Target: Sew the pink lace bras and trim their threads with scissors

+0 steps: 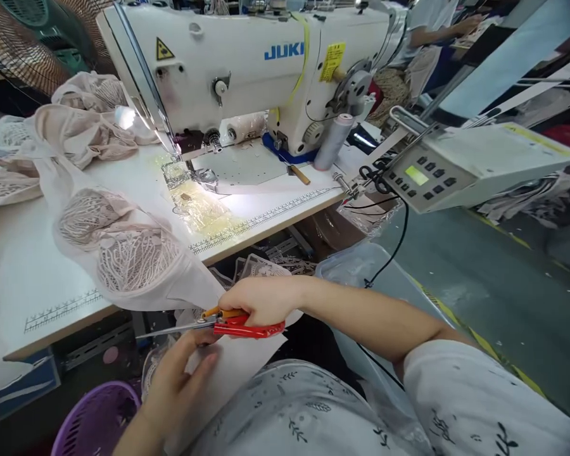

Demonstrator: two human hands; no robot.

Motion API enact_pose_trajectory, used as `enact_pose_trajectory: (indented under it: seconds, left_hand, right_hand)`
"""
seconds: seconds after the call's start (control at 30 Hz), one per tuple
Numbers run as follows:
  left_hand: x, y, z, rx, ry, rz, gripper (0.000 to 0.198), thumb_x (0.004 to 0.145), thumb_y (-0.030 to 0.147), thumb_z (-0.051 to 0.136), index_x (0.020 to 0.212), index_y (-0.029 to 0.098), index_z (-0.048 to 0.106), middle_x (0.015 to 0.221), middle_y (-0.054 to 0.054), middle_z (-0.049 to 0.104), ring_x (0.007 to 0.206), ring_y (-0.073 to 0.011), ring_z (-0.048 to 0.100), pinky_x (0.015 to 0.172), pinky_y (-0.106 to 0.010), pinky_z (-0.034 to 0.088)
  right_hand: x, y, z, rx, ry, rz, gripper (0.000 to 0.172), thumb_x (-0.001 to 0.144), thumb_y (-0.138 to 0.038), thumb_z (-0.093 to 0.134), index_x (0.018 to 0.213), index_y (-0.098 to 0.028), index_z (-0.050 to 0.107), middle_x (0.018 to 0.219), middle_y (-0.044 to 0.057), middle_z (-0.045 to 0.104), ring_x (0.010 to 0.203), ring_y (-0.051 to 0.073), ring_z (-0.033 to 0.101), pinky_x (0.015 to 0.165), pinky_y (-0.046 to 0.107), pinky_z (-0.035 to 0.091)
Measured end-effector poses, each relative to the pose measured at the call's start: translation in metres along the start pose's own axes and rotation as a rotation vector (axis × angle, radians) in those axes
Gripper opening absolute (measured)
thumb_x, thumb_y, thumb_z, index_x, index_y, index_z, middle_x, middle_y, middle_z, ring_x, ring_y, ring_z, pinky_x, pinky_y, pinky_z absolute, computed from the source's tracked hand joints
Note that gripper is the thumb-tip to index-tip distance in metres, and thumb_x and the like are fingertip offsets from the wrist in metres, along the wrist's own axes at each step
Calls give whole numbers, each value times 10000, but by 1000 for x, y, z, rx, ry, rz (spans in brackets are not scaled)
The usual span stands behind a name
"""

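My right hand (266,301) is closed around scissors (249,328) with red and orange handles, their metal blades pointing left. Just below the blades, my left hand (180,380) has its fingers curled at the fabric, partly hidden behind the scissors. A beige bra (137,259) with lace-patterned cups lies over the table edge, and its band stretches down to my hands. Pale fabric (247,358) spreads beneath them over my lap.
A white JUKI sewing machine (247,57) stands on the table (19,253). More bras (80,136) lie at left, by a fan (38,44). A thread cone (335,142), control box (422,177), purple basket (95,421) and plastic bin (361,259) are nearby. Another person's arm (441,31) shows behind.
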State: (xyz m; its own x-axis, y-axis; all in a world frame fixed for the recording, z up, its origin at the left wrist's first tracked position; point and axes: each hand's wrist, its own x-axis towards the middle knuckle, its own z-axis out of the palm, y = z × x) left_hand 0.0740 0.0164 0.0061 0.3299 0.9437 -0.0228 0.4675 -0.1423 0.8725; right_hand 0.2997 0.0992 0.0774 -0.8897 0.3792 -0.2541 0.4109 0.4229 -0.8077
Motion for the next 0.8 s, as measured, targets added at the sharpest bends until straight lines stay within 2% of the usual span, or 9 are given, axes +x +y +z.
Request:
enact_pose_trajectory:
  seconds: [0.07, 0.13, 0.27, 0.33, 0.5, 0.67, 0.8]
  left_hand:
    - [2, 4, 16, -125, 72, -23, 194, 785, 347, 614, 904, 214, 690, 882, -75, 701, 886, -228, 633, 809, -303, 498]
    - [2, 7, 24, -261, 88, -106, 197, 772, 358, 643, 888, 206, 693, 828, -65, 690, 857, -220, 622, 787, -295, 494]
    - [3, 18, 24, -459, 64, -260, 189, 712, 378, 714, 710, 198, 656, 668, -5, 613, 651, -141, 535, 591, -204, 434]
    - [4, 25, 22, -516, 82, -280, 248, 695, 391, 730, 622, 189, 607, 629, 11, 574, 626, -123, 487, 570, -189, 391]
    - [6, 35, 23, -572, 45, -355, 293, 671, 415, 750, 604, 180, 587, 646, 4, 575, 647, -128, 470, 578, -201, 362]
    - [8, 37, 24, -605, 129, -420, 324, 609, 421, 791, 587, 168, 591, 626, 19, 545, 626, -111, 459, 571, -185, 357]
    - [10, 33, 22, -589, 126, -440, 325, 583, 424, 803, 590, 163, 610, 607, 15, 555, 590, -105, 457, 545, -186, 365]
  right_hand:
    - [0, -3, -1, -33, -9, -19, 207, 765, -170, 522, 653, -204, 351, 598, -54, 436, 549, 107, 419, 503, 234, 300]
    - [-1, -4, -2, -61, -14, -45, 205, 755, -148, 519, 657, -206, 348, 598, -56, 435, 547, 108, 409, 509, 238, 303]
    - [-4, 1, -6, -66, -16, -56, 209, 761, -145, 515, 661, -209, 342, 597, -56, 430, 541, 110, 404, 505, 242, 303]
    - [-5, 4, -7, -54, -8, -54, 206, 764, -153, 518, 664, -208, 347, 605, -54, 433, 545, 110, 408, 506, 242, 302]
    - [-7, 4, -9, -37, 18, -68, 222, 735, -105, 526, 657, -205, 343, 622, -53, 433, 571, 109, 409, 528, 241, 304]
    - [-7, 1, -10, -35, 25, -92, 230, 740, -99, 515, 647, -207, 335, 631, -47, 436, 587, 116, 411, 537, 247, 306]
    - [-6, 2, -11, -25, 26, -103, 225, 754, -121, 522, 653, -206, 340, 633, -44, 448, 592, 119, 421, 541, 246, 314]
